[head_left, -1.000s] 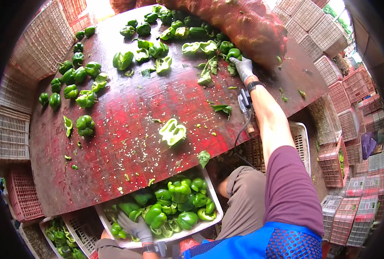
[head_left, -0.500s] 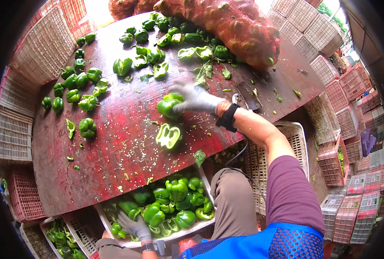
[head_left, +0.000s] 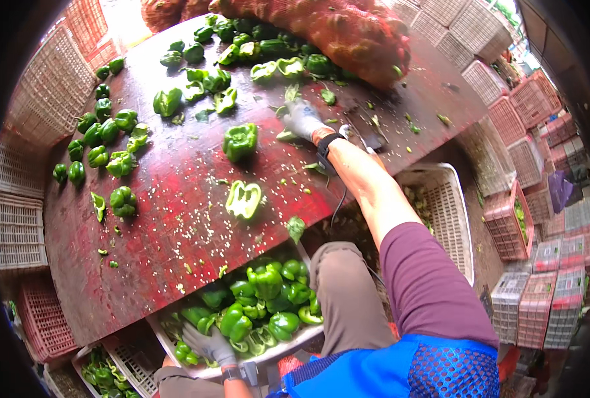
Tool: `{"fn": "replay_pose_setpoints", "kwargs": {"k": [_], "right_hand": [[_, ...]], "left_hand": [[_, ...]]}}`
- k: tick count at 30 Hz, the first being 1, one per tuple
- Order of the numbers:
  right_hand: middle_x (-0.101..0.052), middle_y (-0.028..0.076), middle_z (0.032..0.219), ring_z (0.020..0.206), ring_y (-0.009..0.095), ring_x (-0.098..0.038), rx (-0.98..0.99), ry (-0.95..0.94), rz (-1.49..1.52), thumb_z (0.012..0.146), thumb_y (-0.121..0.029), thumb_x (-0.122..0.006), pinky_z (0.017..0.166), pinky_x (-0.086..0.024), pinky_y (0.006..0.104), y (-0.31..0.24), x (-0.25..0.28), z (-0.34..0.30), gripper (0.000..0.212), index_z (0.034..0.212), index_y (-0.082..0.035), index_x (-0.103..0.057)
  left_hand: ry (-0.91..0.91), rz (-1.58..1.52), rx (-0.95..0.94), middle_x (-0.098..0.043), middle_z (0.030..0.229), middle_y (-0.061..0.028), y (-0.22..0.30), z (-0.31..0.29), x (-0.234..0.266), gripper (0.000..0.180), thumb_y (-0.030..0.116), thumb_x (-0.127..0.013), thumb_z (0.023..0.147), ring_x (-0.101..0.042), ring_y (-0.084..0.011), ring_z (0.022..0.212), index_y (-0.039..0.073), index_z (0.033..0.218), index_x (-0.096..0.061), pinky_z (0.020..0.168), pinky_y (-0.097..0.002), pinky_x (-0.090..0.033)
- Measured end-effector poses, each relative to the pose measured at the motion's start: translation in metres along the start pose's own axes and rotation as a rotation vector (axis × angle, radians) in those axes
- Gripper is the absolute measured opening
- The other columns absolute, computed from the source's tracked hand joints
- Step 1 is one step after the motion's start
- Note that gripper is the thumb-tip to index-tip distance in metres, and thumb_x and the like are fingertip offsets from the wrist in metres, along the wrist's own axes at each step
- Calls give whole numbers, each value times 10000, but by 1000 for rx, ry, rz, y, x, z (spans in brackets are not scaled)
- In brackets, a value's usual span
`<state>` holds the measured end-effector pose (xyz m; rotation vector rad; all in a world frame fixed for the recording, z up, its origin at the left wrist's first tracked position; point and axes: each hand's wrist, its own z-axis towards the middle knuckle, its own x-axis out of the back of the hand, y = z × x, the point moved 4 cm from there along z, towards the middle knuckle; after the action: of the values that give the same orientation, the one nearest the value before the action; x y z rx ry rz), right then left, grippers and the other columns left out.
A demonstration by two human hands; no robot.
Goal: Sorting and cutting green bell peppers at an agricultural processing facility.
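Leaving pepper [head_left: 240,142] loose | right hand [head_left: 303,122], its 2 o'clock; left hand [head_left: 211,346], 6 o'clock | fingers bent; opening, hold unclear

Your gloved right hand [head_left: 303,121] reaches among leaf scraps [head_left: 292,91] on a red table [head_left: 96,278]; your left hand [head_left: 209,345] (gloved too) rests among green peppers [head_left: 266,282] in a white crate [head_left: 292,345].

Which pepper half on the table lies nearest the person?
The pale half, cut face up, in front of the mid-table green pepper; other halves lie farther away.
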<state>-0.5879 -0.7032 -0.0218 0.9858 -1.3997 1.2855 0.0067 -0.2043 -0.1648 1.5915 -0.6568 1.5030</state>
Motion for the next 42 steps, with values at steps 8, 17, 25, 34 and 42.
{"fn": "replay_pose_setpoints", "kwargs": {"k": [8,17,25,34,42], "right_hand": [[-654,247,1489,1467,473,-590,361,74,62,1038,-214,-681,1229,-467,620,2,38,-272,465,1486,-89,-670],[-806,206,1223,1134,409,-818,357,-568,-411,989,-148,-695,1011,-635,559,200,97,-560,442,1420,-211,-773],[-781,295,1330,1224,497,-761,221,-147,50,1061,-304,-718,1052,-607,596,59,187,-366,417,1452,-162,-755],[-621,295,1652,1560,453,-589,406,-1,175,791,-420,-1025,1322,-472,512,-131,65,-112,1064,1689,-70,-572],[-832,155,1158,982,245,-820,448,-301,497,742,-249,-1004,895,-677,393,-229,93,-182,770,1422,-7,-734]], "left_hand": [[-8,-46,-29,-537,1753,-191,-6,-30,31,907,375,-865,945,-438,-455,1651,122,1743,-515,1301,-680,-389],[-49,-65,-20,-574,1723,-169,1,-59,70,895,408,-865,937,-483,-448,1598,145,1729,-541,1284,-652,-424],[9,-13,0,-569,1715,-165,-28,-44,76,911,434,-880,916,-476,-453,1595,135,1710,-549,1278,-664,-414],[-8,-100,-76,-581,1682,-171,0,-21,60,927,394,-922,861,-478,-453,1589,133,1680,-576,1267,-645,-427],[40,-119,-54,-467,1793,-204,-28,-24,122,985,455,-945,897,-434,-515,1626,161,1738,-523,1301,-681,-395]]}}
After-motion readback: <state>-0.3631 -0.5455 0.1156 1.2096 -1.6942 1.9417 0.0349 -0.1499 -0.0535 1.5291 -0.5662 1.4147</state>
